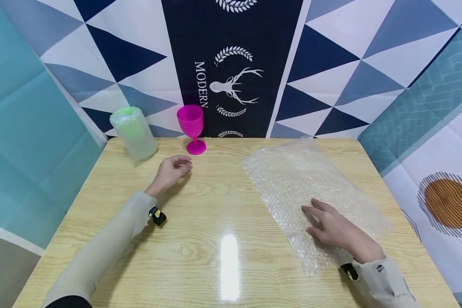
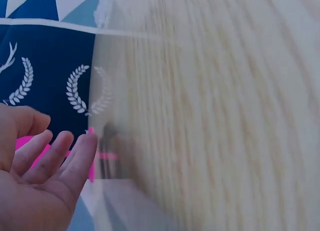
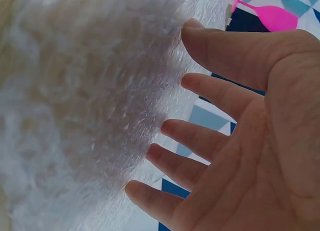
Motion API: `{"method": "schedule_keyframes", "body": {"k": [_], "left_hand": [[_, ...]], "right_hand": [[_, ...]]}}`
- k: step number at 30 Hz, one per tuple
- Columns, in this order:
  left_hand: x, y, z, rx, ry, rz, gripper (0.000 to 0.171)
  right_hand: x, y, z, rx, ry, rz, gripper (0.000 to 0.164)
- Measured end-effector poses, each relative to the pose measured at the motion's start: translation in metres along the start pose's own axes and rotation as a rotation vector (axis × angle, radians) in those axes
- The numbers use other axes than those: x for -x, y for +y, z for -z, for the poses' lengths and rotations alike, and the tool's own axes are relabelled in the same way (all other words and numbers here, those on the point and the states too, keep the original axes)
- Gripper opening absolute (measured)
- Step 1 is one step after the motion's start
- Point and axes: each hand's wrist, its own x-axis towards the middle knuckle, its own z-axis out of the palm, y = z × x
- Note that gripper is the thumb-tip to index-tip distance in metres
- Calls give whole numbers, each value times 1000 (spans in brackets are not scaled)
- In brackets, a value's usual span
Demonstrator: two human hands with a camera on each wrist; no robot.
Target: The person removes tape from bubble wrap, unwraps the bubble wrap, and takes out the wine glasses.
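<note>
A bright pink goblet (image 1: 190,122) stands upright near the table's back edge. My left hand (image 1: 171,172) is just in front of it, fingers loosely bent, with a gap between fingertips and goblet in the head view. In the left wrist view, that hand (image 2: 47,171) covers part of the goblet (image 2: 25,143). A sheet of bubble wrap (image 1: 292,179) lies flat on the right of the table. Over its near part is my right hand (image 1: 331,226), fingers spread and holding nothing. Its fingertips (image 3: 170,127) are at the wrap's surface (image 3: 100,106); contact is hard to tell.
At the back left stands a light green cylindrical thing (image 1: 132,130) wrapped in bubble wrap, tilted in view. The wooden table (image 1: 215,205) meets a patterned cloth (image 1: 235,64) at the back. Cloth sides hang at left and right.
</note>
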Motion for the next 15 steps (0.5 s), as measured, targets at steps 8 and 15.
{"method": "schedule_keyframes", "body": {"k": [8, 15], "left_hand": [[7, 12, -1, -25, -70, 6, 38], [11, 15, -9, -1, -140, 26, 39]], "right_hand": [[-3, -5, 0, 1, -12, 4, 57], [-2, -9, -2, -15, -44, 1, 57]]}}
